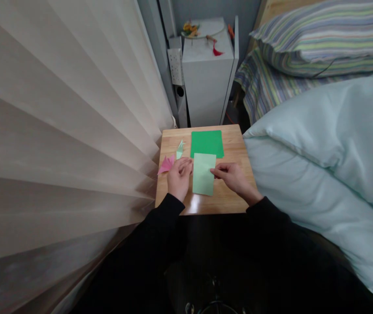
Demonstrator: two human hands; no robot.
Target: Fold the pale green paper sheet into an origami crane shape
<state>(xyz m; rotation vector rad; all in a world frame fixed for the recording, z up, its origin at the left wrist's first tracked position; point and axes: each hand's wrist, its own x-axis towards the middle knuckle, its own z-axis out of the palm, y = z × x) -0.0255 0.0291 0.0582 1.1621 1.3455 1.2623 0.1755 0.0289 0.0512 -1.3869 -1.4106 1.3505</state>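
A light green paper [203,173], folded into a tall rectangle, lies on a small wooden table [232,198]. My left hand [179,176] rests at the paper's left edge with its fingers curled and the fingertips touching that edge. My right hand [233,176] pinches the paper's right edge between thumb and fingers. Behind the folded paper lies a stack of dark green square paper [207,143]. To the left sit a pink folded paper figure [166,165] and a small pale green folded figure [180,149].
A pleated beige curtain [59,139] hangs along the left. A white cabinet [206,69] stands behind the table. A bed with a pale blue duvet [330,148] and a striped pillow [323,35] fills the right side.
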